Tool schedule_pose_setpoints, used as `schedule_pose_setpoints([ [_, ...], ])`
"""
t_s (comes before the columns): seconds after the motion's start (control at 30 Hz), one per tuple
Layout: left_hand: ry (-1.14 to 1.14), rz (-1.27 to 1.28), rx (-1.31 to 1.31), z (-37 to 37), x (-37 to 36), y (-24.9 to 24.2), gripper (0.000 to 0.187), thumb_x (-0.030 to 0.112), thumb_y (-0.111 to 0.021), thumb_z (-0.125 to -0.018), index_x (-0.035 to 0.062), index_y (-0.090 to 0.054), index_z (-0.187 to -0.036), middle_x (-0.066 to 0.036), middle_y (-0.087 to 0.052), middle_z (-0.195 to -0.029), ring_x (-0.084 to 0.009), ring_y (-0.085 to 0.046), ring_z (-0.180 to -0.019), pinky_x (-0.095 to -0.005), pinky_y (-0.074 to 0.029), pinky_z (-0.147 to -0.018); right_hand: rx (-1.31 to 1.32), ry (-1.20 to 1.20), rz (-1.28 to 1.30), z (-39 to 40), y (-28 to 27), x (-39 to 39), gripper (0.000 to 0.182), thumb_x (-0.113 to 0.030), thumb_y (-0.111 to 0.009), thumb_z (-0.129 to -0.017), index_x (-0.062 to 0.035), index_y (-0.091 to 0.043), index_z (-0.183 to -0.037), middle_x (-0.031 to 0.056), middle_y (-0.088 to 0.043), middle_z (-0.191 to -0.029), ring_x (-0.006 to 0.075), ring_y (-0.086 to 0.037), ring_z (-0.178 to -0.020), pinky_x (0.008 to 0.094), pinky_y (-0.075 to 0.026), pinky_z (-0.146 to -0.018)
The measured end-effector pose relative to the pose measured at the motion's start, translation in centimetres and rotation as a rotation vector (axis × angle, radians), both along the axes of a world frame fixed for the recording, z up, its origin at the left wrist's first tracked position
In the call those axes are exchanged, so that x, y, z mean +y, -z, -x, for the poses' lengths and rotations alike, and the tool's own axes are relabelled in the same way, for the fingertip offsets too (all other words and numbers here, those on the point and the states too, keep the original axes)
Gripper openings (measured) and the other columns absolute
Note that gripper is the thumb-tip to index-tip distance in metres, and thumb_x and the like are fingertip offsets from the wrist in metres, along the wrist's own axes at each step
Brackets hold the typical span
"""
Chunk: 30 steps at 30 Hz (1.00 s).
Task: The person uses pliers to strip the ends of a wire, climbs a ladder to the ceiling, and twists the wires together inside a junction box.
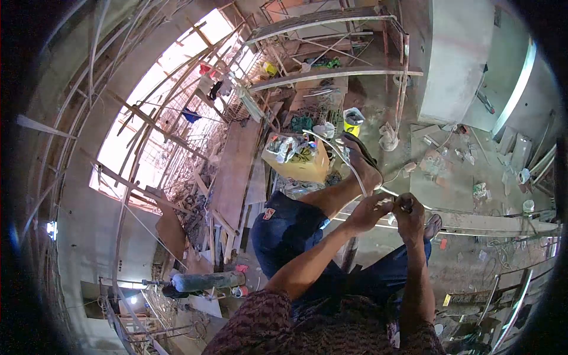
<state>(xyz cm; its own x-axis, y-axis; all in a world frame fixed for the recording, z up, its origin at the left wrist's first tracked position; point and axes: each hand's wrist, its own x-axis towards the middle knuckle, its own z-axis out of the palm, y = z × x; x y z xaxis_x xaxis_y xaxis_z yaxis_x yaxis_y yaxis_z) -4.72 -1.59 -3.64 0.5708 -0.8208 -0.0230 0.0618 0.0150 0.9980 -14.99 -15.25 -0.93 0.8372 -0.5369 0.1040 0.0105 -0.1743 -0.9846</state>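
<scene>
My left hand [368, 214] is closed in a pinch in front of my body. My right hand [409, 214] is closed close beside it, fingers curled, the fingertips of both nearly touching. A thin white flexible tube or cable [342, 155] curves from beyond my foot down past my shin to my hands. Its end near my fingers is hidden, so which hand grips it, and whether a small piece is between them, is hard to make out. My bent leg in dark blue shorts [290, 228] lies left of my hands, with a sandal [362, 149] on the foot.
A pale beam [485, 225] runs under my legs, with the floor well below. A yellow box [302, 163] full of bags and a yellow bucket [352, 120] stand below. Scaffold frames [331, 74] rise ahead. A gas cylinder [207, 281] lies lower left. Debris litters the floor at right.
</scene>
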Motion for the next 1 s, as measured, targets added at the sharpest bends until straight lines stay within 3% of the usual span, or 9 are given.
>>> schedule_pose_setpoints([
  [0.27, 0.029, -0.111, -0.133, -0.3, -0.8, -1.8, 0.019, 0.018, -0.070, -0.096, 0.0040, -0.068, -0.110, -0.007, -0.071, -0.106, -0.0172, -0.064, -0.103, -0.0326, -0.050, -0.094, -0.005, 0.082, -0.255, 0.9, -1.0, 0.3, 0.015, -0.011, -0.073, -0.092, -0.0028, -0.061, -0.091, -0.0009, -0.057, -0.075, 0.0078, -0.048, -0.067, 0.0255, -0.043, -0.063],
  [0.33, -0.161, 0.116, -0.131, 0.2, -1.7, -1.5, 0.009, 0.008, -0.066, -0.095, 0.0022, -0.067, -0.102, -0.009, -0.070, -0.099, -0.0197, -0.066, -0.091, -0.0354, -0.053, -0.087, -0.061, 0.104, -0.307, 1.1, -1.0, 0.4, 0.016, -0.015, -0.073, -0.093, -0.0053, -0.061, -0.095, -0.0012, -0.057, -0.078, 0.0076, -0.048, -0.065, 0.0251, -0.043, -0.057],
  [0.37, -0.233, -0.072, -0.498, 0.8, -1.4, -2.7, 0.009, 0.007, -0.062, -0.096, 0.0019, -0.066, -0.102, -0.012, -0.069, -0.095, -0.0209, -0.065, -0.090, -0.0373, -0.052, -0.083, -0.019, 0.121, -0.402, 1.4, -1.1, 0.4, 0.015, -0.016, -0.073, -0.093, -0.0062, -0.061, -0.095, -0.0016, -0.057, -0.079, 0.0071, -0.048, -0.065, 0.0247, -0.041, -0.055],
  [0.43, -0.268, -0.125, -0.374, -0.1, -1.8, 0.2, 0.012, 0.002, -0.052, -0.093, 0.0011, -0.063, -0.099, -0.014, -0.066, -0.088, -0.0259, -0.065, -0.087, -0.0381, -0.050, -0.081, -0.039, 0.190, -0.570, 1.3, -1.2, 0.5, 0.015, -0.017, -0.073, -0.093, -0.0082, -0.061, -0.095, -0.0026, -0.056, -0.077, 0.0063, -0.048, -0.062, 0.0238, -0.039, -0.052],
  [0.5, -0.309, -0.054, -0.165, -0.8, -1.9, 4.4, 0.016, 0.002, -0.046, -0.093, 0.0025, -0.056, -0.106, -0.010, -0.063, -0.088, -0.0200, -0.064, -0.086, -0.0358, -0.051, -0.079, -0.156, 0.234, -0.665, 1.1, -0.1, 0.3, 0.017, -0.017, -0.075, -0.092, -0.0095, -0.060, -0.094, -0.0035, -0.054, -0.073, 0.0061, -0.047, -0.059, 0.0236, -0.036, -0.050],
  [0.53, -0.385, -0.014, -0.185, -0.1, -2.2, 2.1, 0.014, 0.000, -0.047, -0.094, 0.0034, -0.054, -0.106, -0.008, -0.061, -0.087, -0.0176, -0.062, -0.085, -0.0338, -0.051, -0.077, -0.214, 0.226, -0.684, 1.1, -0.4, 0.1, 0.018, -0.017, -0.076, -0.091, -0.0098, -0.059, -0.093, -0.0038, -0.054, -0.072, 0.0061, -0.047, -0.058, 0.0238, -0.035, -0.049],
  [0.8, -0.322, 0.009, 0.008, 0.4, -2.0, -1.7, 0.008, 0.008, -0.060, -0.099, 0.0028, -0.054, -0.099, -0.005, -0.059, -0.082, -0.0125, -0.056, -0.077, -0.0289, -0.048, -0.072, 0.000, 0.133, -0.363, 1.2, -2.1, -0.7, 0.028, -0.020, -0.080, -0.088, -0.0003, -0.069, -0.105, 0.0002, -0.064, -0.074, 0.0120, -0.057, -0.064, 0.0279, -0.046, -0.061],
  [0.9, -0.340, -0.059, -0.067, 0.7, -2.1, -1.8, 0.008, 0.007, -0.061, -0.098, 0.0037, -0.054, -0.099, -0.003, -0.058, -0.082, -0.0115, -0.054, -0.075, -0.0287, -0.047, -0.069, 0.169, 0.049, 0.165, 0.4, -1.5, -1.0, 0.024, -0.019, -0.079, -0.086, -0.0001, -0.072, -0.098, 0.0098, -0.066, -0.071, 0.0144, -0.060, -0.064, 0.0340, -0.048, -0.064],
  [1.0, -0.312, -0.050, -0.110, 0.4, -2.1, -1.0, 0.010, 0.008, -0.064, -0.097, 0.0052, -0.055, -0.099, -0.002, -0.057, -0.083, -0.0103, -0.053, -0.075, -0.0277, -0.045, -0.068, 0.005, 0.058, -0.093, -0.5, 0.2, -0.8, 0.021, -0.017, -0.079, -0.085, 0.0006, -0.072, -0.093, 0.0108, -0.071, -0.076, 0.0142, -0.062, -0.067, 0.0342, -0.050, -0.066],
])
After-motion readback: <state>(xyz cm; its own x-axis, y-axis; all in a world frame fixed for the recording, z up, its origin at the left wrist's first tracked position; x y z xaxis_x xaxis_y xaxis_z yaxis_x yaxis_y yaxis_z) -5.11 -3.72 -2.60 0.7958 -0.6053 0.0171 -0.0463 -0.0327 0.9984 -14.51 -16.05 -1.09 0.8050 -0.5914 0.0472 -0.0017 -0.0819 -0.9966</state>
